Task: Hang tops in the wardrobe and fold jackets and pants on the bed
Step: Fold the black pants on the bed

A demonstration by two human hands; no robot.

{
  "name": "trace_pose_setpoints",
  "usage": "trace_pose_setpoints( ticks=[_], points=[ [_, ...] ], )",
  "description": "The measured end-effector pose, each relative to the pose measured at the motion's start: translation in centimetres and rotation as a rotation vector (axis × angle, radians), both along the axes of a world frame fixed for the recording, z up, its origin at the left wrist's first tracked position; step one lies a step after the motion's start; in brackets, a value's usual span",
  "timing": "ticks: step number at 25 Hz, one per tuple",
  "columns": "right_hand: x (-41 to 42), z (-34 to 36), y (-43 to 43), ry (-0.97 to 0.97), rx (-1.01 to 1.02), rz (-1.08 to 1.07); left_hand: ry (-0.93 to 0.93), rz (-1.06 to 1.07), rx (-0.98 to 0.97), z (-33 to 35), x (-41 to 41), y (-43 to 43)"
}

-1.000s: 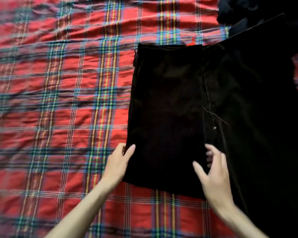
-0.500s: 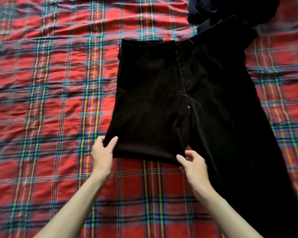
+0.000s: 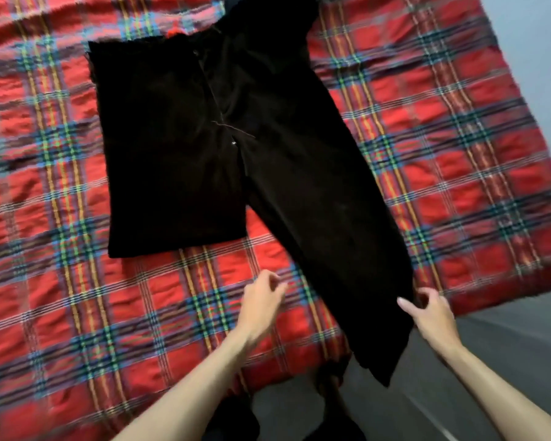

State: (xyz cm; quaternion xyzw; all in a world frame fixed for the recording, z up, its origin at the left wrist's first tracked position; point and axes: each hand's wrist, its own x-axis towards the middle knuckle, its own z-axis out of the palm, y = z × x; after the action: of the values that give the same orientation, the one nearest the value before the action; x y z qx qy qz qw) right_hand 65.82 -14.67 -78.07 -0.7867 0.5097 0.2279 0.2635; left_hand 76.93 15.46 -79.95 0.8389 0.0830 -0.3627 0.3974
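Pants lie on the bed, one leg folded short, other leg trailing off the near edge. Right hand pinches that leg's side, thumb on cloth; left hand hovers beside, fingers loosely curled, holding nothing. Risk: one-sided pull skews the leg, drags the folded half, or hem slides floorward.

Plain black pants, with a red tag at the waistband. Red plaid blanket, crossed by blue, green, yellow and white stripes. Grey floor.
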Motion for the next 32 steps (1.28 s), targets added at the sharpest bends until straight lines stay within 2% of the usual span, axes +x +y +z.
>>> trace_pose_setpoints(
  ticks=[2, 6, 10, 13, 15, 17, 21, 23, 25, 28, 30, 32],
  points=[
    [-3.5, -0.7, -1.2, 0.035, 0.129, 0.021, 0.246, 0.043, -0.087, -1.9, -5.0, -4.3],
    [-6.6, -2.6, -2.0, -0.094, 0.301, 0.088, 0.327, 0.225, -0.093, -3.7, -12.3, -11.1],
    [-7.0, -1.8, -2.7, -0.241, 0.725, -0.145, 0.318, 0.459, -0.160, -2.0, -15.1, -14.0],
    [-6.4, 2.1, -3.7, -0.295, 0.930, -0.401, 0.450, 0.590, -0.380, 2.0, -16.4, -15.1],
    [-5.8, 5.1, -3.8, -0.319, 1.062, -0.466, 0.497, 0.522, -0.451, 5.7, -17.2, -15.5],
    [-5.1, 8.1, -3.6, -0.318, 1.114, -0.403, 0.425, 0.418, -0.373, 9.6, -17.2, -15.4],
    [-5.1, 15.4, -2.5, -0.342, 1.154, -0.031, 0.379, 0.562, -0.333, 15.4, -14.7, -13.7],
    [-5.7, 19.5, -1.8, -0.397, 1.098, 0.222, 0.262, 0.525, -0.306, 18.3, -13.2, -13.2],
    [-5.7, 23.0, -0.6, -0.498, 1.029, 0.351, 0.091, 0.407, -0.248, 21.3, -12.2, -12.9],
    [-4.1, 26.2, 1.2, -0.677, 0.855, 0.254, -0.006, 0.377, -0.248, 26.1, -11.6, -13.4],
    [-3.1, 28.7, 2.5, -0.706, 0.804, 0.149, -0.160, 0.311, -0.156, 30.0, -12.2, -12.5],
    [-2.6, 30.4, 3.1, -0.706, 0.810, 0.108, -0.333, 0.266, -0.181, 32.5, -12.9, -11.4]
  ],
)
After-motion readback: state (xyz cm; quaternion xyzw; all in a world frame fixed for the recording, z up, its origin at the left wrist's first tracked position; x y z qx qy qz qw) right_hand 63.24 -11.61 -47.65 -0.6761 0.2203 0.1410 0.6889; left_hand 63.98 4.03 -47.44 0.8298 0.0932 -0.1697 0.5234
